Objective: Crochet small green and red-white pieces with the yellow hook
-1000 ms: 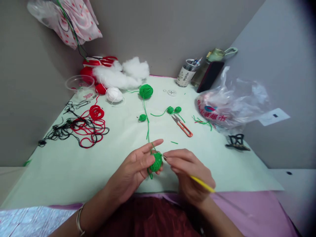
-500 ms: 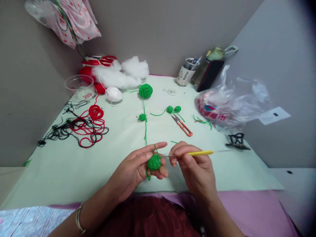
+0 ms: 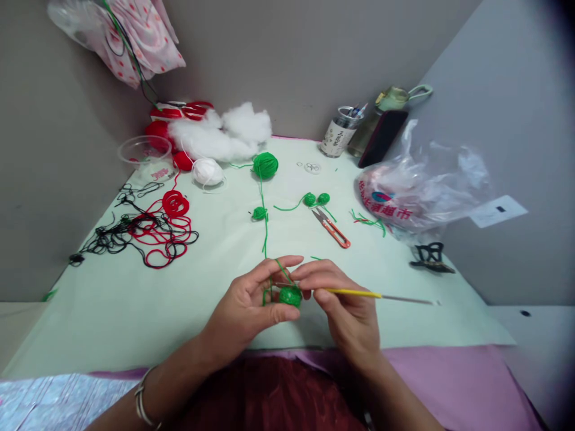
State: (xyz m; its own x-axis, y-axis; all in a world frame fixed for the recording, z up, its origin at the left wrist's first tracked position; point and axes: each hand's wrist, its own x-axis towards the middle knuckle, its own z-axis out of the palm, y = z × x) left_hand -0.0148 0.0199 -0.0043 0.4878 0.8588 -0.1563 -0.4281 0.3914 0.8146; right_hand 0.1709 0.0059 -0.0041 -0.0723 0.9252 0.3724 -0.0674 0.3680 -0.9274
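My left hand (image 3: 251, 302) grips a small green crocheted piece (image 3: 290, 297) between thumb and fingers, and green yarn passes over its raised index finger. My right hand (image 3: 344, 305) pinches a crochet hook (image 3: 354, 292) with a yellow handle; its thin metal shaft reaches to the piece's upper edge, where the fingers of both hands nearly meet. The hook's tip is hard to make out there. From the piece, yarn runs up the table to a green yarn ball (image 3: 265, 165). A smaller green crocheted ball (image 3: 259, 213) lies beside that strand.
Orange thread snips (image 3: 332, 228) lie beyond my right hand, near two small green balls (image 3: 316, 199). Tangled black and red yarn (image 3: 153, 230) spreads at left. White stuffing (image 3: 224, 134) is at the back, a plastic bag (image 3: 404, 191) and black hair clip (image 3: 432, 258) at right.
My right hand has moved left, bringing the hook against the crocheted piece. My left hand has turned the piece, with its thumb now in front and below.
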